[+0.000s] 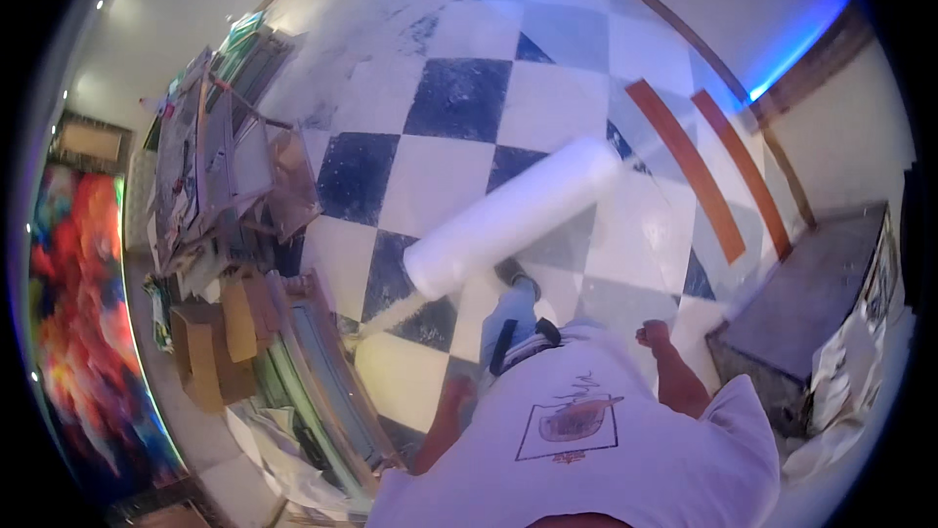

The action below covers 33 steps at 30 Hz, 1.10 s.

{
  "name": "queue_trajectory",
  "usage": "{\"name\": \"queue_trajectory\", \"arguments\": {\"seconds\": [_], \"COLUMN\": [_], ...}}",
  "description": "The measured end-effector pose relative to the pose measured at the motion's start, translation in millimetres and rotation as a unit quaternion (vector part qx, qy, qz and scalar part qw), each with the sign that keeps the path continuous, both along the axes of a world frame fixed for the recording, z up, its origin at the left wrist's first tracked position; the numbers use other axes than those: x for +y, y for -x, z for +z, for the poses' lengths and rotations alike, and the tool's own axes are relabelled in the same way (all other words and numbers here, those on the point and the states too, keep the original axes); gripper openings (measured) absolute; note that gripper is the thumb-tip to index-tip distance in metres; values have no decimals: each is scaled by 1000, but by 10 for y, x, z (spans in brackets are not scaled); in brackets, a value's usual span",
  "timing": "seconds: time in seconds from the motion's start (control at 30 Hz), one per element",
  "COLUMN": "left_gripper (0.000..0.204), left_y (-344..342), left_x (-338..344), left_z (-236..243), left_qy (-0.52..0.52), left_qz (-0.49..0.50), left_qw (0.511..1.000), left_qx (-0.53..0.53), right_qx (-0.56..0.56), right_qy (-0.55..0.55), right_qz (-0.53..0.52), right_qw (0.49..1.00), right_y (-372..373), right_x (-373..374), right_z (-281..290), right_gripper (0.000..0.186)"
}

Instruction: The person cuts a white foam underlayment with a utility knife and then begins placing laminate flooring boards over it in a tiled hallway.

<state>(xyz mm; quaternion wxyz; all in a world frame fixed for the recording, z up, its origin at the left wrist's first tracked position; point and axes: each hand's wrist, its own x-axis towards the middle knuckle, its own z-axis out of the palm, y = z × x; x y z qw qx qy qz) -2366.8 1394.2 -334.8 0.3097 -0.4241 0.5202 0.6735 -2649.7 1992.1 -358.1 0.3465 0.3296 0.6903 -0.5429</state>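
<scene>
A large white roll (513, 215) lies aslant on the checkered floor just ahead of my feet, its near end to the left. Neither hand touches it. My right hand (653, 333) hangs at my right side with its fingers curled in and nothing visible in them. At my left side is my left hand (456, 394), low beside my hip and blurred, so its fingers cannot be made out. One dark shoe (518, 277) stands close to the roll's near side.
Two reddish-brown strips (689, 167) lie on the floor at the right, near a grey-topped block (801, 303) with crumpled paper (848, 372). Leaning frames (332, 381), a cardboard box (207, 357) and a cluttered table (186, 157) line the left. A colourful painting (88, 303) hangs beyond.
</scene>
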Motion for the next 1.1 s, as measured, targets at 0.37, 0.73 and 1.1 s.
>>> {"name": "queue_trajectory", "arguments": {"seconds": [0.37,0.73,1.1], "left_gripper": [31,37,29], "left_y": [2608,1095,2514], "left_x": [-729,-698,-531], "left_z": [1260,-125,521], "left_qy": [231,296,220], "left_qz": [139,-65,-77], "left_qw": [949,950,972], "left_qx": [163,77,-24], "right_qx": [118,183,64], "right_qy": [56,-188,-52], "right_qz": [109,659,371], "right_qw": [985,705,925], "right_y": [2112,2445,4453], "right_x": [-2322,-2180,-3143], "right_z": [1486,400,704], "right_gripper": [36,23,35]}}
